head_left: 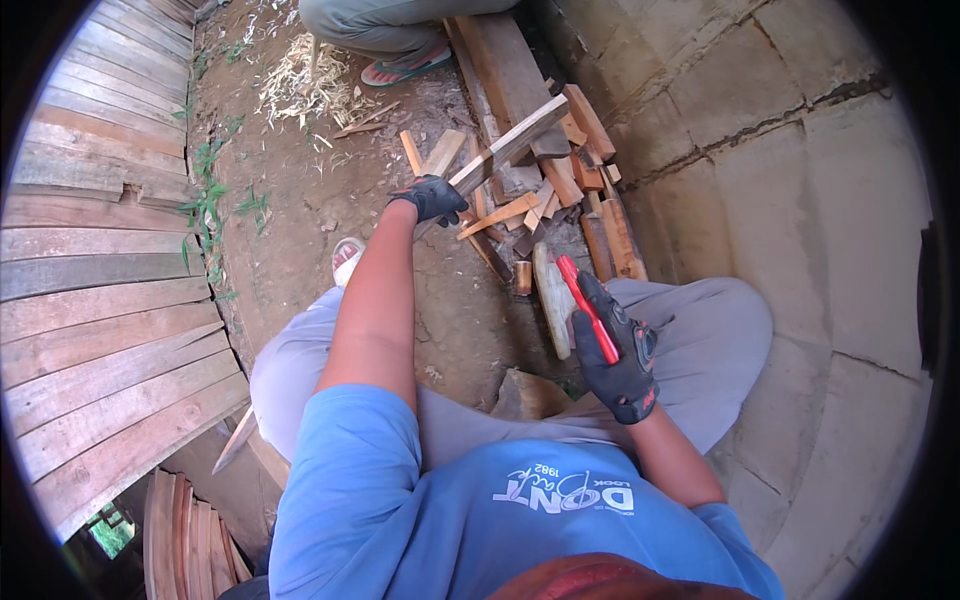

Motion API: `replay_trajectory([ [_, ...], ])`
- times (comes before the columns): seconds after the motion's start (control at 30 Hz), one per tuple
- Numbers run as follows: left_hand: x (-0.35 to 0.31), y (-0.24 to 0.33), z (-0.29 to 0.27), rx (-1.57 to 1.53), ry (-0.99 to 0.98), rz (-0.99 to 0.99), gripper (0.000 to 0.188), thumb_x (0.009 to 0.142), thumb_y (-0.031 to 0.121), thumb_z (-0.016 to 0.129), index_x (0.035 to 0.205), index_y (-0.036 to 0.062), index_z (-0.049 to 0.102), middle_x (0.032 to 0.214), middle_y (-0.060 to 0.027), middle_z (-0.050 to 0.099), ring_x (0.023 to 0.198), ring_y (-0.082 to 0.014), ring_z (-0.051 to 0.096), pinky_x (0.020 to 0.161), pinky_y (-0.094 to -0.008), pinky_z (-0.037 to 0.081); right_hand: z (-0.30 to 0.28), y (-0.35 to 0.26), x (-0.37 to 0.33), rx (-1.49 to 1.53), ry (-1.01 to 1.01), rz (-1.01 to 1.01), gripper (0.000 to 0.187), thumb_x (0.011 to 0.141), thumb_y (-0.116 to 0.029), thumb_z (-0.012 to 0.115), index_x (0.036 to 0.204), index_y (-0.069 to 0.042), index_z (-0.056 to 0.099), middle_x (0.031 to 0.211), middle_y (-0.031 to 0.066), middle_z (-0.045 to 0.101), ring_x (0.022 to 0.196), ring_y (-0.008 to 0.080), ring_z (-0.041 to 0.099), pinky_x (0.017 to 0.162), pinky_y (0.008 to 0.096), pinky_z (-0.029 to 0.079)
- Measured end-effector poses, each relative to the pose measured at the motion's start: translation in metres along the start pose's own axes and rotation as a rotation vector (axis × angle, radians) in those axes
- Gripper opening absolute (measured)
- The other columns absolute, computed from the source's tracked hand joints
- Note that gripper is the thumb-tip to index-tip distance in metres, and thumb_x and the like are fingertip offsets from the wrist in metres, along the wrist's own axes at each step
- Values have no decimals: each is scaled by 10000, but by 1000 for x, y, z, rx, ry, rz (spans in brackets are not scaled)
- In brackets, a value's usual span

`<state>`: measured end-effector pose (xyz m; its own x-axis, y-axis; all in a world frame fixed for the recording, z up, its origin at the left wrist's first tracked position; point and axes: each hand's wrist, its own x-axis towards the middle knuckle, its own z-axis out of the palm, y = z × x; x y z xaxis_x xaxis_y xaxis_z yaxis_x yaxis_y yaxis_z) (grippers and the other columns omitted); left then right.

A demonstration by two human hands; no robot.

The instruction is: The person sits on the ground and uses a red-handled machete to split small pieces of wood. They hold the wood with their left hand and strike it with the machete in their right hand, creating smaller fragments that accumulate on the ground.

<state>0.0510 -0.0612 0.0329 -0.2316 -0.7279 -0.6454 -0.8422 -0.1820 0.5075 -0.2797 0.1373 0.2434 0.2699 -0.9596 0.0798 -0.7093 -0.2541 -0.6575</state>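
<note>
My left hand [432,200], in a dark glove, is closed around a long, narrow wooden strip [512,140]. The strip slants up to the right, its far end above the pile of wood offcuts [535,210]. Close to my right knee, my right hand [618,352] wears a black glove with red marks. Its fingers are wrapped on a slim red tool [588,308], whose exact kind I cannot make out. Beside that tool stands a pale sandal sole [552,300]. The two hands are well apart.
A thick plank [510,75] lies beyond the offcuts. Another person's leg [400,30] and sandalled foot are at the top, near wood shavings [310,85]. A block wall [780,210] rises on the right; a slatted wooden wall [110,260] borders the left.
</note>
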Motion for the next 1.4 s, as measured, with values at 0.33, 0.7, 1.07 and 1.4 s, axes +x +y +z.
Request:
replay_trajectory([
  [0.33, 5, -11, 40, -33, 174, -55, 540, 962, 523, 653, 1115, 19, 772, 801, -178, 759, 741, -294, 757, 758, -458, 592, 0, -15, 33, 31, -94, 116, 446, 1040, -211, 655, 1478, -123, 653, 1189, 207, 769, 931, 389, 766, 822, 455, 584],
  [0.7, -10, 9, 49, -44, 292, -88, 499, 949, 417, 576, 1204, 41, 784, 1255, -267, 739, 1165, -438, 722, 1020, -504, 565, 58, 7, 116, 77, 0, 54, 405, 1047, -282, 672, 1392, -74, 710, 1290, 195, 760, 1198, 356, 726, 1025, 433, 553],
  [1.07, -11, 24, 47, 32, 376, -117, 568, 960, 529, 624, 1226, 48, 767, 1224, -251, 756, 1155, -422, 731, 1005, -517, 571, 64, 38, 170, 235, -52, -10, 420, 1037, -304, 680, 1372, -53, 719, 1287, 199, 757, 1224, 323, 715, 1067, 393, 530],
  [1.4, 19, 16, 35, 144, 337, -27, 538, 974, 586, 611, 1286, 177, 767, 1232, -180, 768, 1137, -397, 731, 990, -510, 574, 90, 63, 105, 293, -64, 19, 466, 1098, -260, 611, 1542, -121, 599, 1475, 192, 659, 1359, 330, 640, 1114, 411, 493],
])
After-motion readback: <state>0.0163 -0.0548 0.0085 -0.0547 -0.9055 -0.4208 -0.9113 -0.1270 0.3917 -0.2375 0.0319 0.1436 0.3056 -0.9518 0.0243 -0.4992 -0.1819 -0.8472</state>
